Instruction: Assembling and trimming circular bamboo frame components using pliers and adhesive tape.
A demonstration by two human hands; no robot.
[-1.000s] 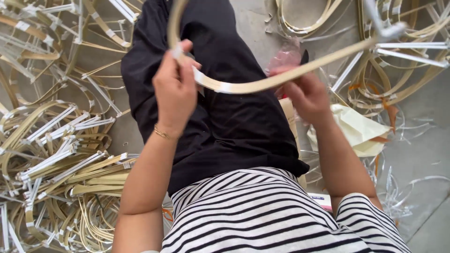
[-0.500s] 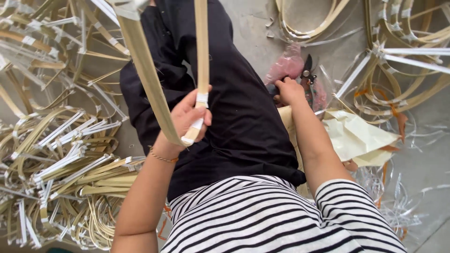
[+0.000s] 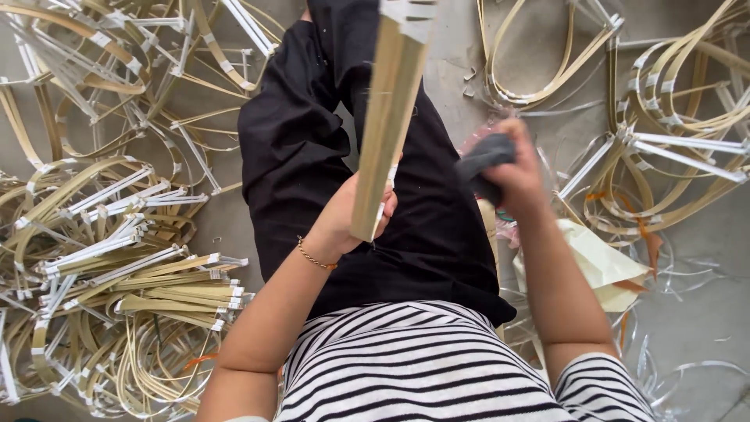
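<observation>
Left hand (image 3: 348,219) clamped bamboo strip bundle (image 3: 387,117) low (light, stiff, splintery); right hand (image 3: 512,168) fisted round dark tool (image 3: 480,160)

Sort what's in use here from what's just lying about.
In use:
- left hand holding pale bamboo strip
- right hand gripping dark grey object

Lying about:
- heap of taped bamboo strips
- looped bamboo strips
- cream paper sheet
</observation>
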